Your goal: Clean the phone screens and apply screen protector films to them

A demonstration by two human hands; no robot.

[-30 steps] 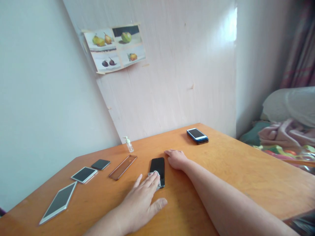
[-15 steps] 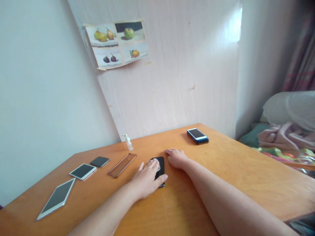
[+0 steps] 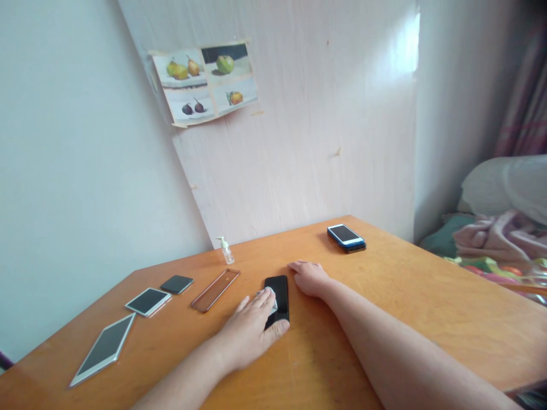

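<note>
A black smartphone (image 3: 281,293) lies face up on the table, its left part hidden. My left hand (image 3: 250,327) holds a crumpled white wipe (image 3: 272,304) under its fingers and presses it on the phone's screen, the thumb stretched over the lower end. To the right of the phone, my right hand (image 3: 310,278) rests on the tabletop, fingers stretched forward, holding nothing. A clear phone case with a pinkish rim (image 3: 216,291) lies left of the phone. Behind that case stands a small clear pump bottle (image 3: 227,252).
Along the left of the wooden table (image 3: 410,319) lie a white tablet (image 3: 103,348), a smaller white-framed device (image 3: 148,302) and a dark flat device (image 3: 176,283). Stacked phones (image 3: 346,237) sit at the back right. A wall panel with fruit pictures (image 3: 207,82) rises behind.
My left hand has slid with the wipe toward the phone's near end, uncovering more of its upper screen. My right hand stays beside the phone. The view has shifted slightly.
</note>
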